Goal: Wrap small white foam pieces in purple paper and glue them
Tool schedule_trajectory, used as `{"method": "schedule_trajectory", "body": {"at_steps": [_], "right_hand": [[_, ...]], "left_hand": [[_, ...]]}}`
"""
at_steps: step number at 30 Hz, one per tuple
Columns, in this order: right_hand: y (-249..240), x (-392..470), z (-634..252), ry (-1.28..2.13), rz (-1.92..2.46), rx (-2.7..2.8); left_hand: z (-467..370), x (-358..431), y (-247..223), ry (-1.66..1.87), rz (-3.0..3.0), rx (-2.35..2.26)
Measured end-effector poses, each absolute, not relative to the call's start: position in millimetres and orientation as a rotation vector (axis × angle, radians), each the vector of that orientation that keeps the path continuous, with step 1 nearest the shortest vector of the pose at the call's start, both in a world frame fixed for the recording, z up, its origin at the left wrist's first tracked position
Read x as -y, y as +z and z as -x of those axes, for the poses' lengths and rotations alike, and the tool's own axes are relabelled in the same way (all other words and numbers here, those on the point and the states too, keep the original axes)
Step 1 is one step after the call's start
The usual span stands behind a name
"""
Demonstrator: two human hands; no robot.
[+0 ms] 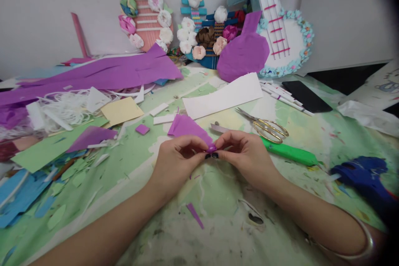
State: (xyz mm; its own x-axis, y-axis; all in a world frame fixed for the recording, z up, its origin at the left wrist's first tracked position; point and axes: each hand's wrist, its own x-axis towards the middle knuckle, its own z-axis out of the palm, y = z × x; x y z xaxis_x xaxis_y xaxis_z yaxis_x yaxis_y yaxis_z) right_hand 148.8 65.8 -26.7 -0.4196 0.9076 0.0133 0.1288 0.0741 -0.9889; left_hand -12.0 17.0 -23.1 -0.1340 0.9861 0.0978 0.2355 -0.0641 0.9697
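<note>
One purple piece [211, 149] showed in my head view, pinched from either side by the left hand [179, 160] and right hand [246, 156], over the cloth [215, 210]; I judged it light, soft and easily crushed, best taken gently by its edges

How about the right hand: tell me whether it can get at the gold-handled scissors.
Yes, most likely: the gold-handled scissors lie just beyond the right hand, with nothing covering them. It would probably have to release the small purple piece it is pinching first.
</note>
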Motion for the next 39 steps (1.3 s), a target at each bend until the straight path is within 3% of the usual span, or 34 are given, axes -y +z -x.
{"method": "schedule_trajectory", "body": {"at_steps": [23, 39], "right_hand": [[-26.3, -68.4, -149.7, 1.46, 1.019, 1.749], [-25.0, -68.1, -148.8, 1.463, 1.031, 1.746]], "left_hand": [[20.5, -22.1, -20.4, 1.079, -1.337, -1.356], [19.3, -20.2, -25.0, 1.14, -1.499, -1.431]]}}
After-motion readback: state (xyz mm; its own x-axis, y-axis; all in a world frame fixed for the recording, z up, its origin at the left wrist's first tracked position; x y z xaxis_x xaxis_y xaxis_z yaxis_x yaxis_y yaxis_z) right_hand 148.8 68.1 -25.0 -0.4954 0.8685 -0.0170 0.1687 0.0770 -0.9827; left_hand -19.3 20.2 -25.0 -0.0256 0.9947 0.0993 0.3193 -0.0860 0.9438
